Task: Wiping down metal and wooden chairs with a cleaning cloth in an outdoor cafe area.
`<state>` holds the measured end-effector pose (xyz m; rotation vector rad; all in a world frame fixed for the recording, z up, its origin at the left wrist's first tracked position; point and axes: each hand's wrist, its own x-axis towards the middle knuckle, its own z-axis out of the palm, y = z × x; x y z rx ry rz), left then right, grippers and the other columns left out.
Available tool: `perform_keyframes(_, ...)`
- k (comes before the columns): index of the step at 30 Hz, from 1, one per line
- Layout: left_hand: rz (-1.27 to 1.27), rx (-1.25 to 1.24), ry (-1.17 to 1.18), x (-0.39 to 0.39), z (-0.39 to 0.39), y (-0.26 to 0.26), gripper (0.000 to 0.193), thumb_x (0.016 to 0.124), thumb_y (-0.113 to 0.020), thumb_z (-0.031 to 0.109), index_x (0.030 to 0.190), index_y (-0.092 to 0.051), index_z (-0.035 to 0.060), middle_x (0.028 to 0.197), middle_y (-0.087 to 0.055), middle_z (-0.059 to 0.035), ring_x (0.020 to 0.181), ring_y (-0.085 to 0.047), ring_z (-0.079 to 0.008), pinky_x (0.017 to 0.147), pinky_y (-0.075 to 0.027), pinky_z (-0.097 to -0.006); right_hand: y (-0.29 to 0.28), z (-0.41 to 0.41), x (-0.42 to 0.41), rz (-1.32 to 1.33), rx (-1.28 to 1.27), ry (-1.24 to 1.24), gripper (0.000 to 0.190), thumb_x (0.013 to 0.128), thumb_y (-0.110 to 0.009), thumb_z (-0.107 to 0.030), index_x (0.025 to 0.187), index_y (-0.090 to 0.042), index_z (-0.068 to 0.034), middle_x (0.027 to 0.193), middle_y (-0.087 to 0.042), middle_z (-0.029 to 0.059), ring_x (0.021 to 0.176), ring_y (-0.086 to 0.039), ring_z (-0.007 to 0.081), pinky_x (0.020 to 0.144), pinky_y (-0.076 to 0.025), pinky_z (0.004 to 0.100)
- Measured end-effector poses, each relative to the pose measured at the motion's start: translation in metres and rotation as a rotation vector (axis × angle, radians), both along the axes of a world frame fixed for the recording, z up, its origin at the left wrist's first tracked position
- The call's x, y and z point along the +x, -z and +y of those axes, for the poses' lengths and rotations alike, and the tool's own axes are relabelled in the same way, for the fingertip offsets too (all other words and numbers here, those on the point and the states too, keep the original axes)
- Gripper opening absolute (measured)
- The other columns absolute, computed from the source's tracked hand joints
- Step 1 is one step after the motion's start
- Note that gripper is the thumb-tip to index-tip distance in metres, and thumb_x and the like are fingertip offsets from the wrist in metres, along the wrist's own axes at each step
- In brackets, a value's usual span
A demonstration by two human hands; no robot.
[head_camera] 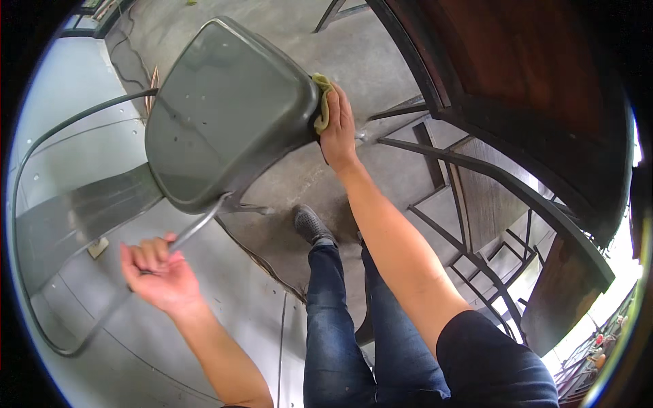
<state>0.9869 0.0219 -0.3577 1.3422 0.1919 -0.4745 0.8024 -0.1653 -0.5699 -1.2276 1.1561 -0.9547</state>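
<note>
A grey metal chair [234,112] is before me, its seat facing up toward the camera. Its bent-tube back frame [206,222] loops out to the left around a broad metal back slat [92,209]. My left hand [166,285] has its fingers wrapped around that tube near the seat. At the right edge of the seat, my right hand [337,132] presses a folded yellow-green cloth [322,102] against the metal rim. Small dark and light specks show on the seat. The far legs are mostly hidden under the seat.
A dark wooden panel in a black frame [525,61] leans in at upper right. Below it stands dark metal furniture framing [490,166] with wooden boards. A pale wall [234,301] with an outlet [98,248] is at left. Cables [127,51] lie along the concrete floor [285,25].
</note>
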Motion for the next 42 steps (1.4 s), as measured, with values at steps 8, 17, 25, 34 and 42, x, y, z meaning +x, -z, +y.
perform_keyframes(8, -0.116, -0.167, 0.164, 0.097, -0.037, 0.001, 0.045, 0.105, -0.038, 0.025, 0.061, -0.028, 0.0179, 0.052, -0.020, 0.0041, 0.047, -0.016, -0.0105, 0.053, -0.023, -0.0283, 0.130, -0.006, -0.051, 0.517, -0.114, 0.015, 0.034, 0.099, -0.044, -0.011, 0.131, -0.054, -0.002, 0.124, -0.056, 0.0226, 0.118, -0.051, 0.0388, 0.101, -0.039, 0.0423)
perform_keyframes(17, -0.133, -0.163, 0.115, 0.126, -0.058, 0.012, 0.046, 0.105, -0.037, 0.025, 0.061, -0.029, 0.0170, 0.052, -0.019, 0.0033, 0.048, -0.016, -0.0111, 0.052, -0.022, -0.0286, 0.134, 0.004, -0.040, 0.796, -0.302, 0.110, 0.040, 0.103, -0.043, -0.026, 0.132, -0.053, -0.001, 0.127, -0.056, 0.0205, 0.119, -0.050, 0.0375, 0.102, -0.038, 0.0442)
perform_keyframes(25, -0.046, -0.198, 0.253, 0.131, -0.049, -0.003, 0.039, 0.103, -0.047, 0.027, 0.068, -0.035, 0.0141, 0.061, -0.025, 0.0030, 0.057, -0.026, -0.0128, 0.065, -0.035, -0.0319, -0.065, -0.040, 0.134, 0.225, -0.762, 0.083, 0.033, 0.099, -0.051, -0.023, 0.124, -0.057, -0.003, 0.124, -0.059, 0.0150, 0.120, -0.050, 0.0374, 0.106, -0.035, 0.0413)
perform_keyframes(34, -0.007, -0.477, 0.520, 0.154, -0.009, 0.014, 0.067, 0.095, -0.038, 0.068, 0.105, -0.052, 0.0041, 0.084, -0.052, -0.0070, 0.097, -0.055, -0.0299, 0.100, -0.036, -0.0440, -0.140, 0.022, 0.219, 0.554, -0.801, -1.049, 0.059, 0.101, -0.029, -0.053, 0.111, -0.071, -0.012, 0.109, -0.068, 0.0142, 0.107, -0.060, 0.0338, 0.099, -0.042, 0.0385)
perform_keyframes(42, -0.407, -0.127, 0.550, 0.158, -0.009, 0.021, 0.076, 0.098, -0.030, 0.068, 0.120, -0.057, -0.0001, 0.121, -0.062, -0.0135, 0.118, -0.053, -0.0218, 0.101, -0.035, -0.0343, -0.134, 0.035, 0.231, 0.367, -0.209, -1.321, 0.092, 0.090, -0.014, -0.079, 0.109, -0.071, -0.009, 0.093, -0.071, 0.0139, 0.091, -0.065, 0.0355, 0.083, -0.048, 0.0408)
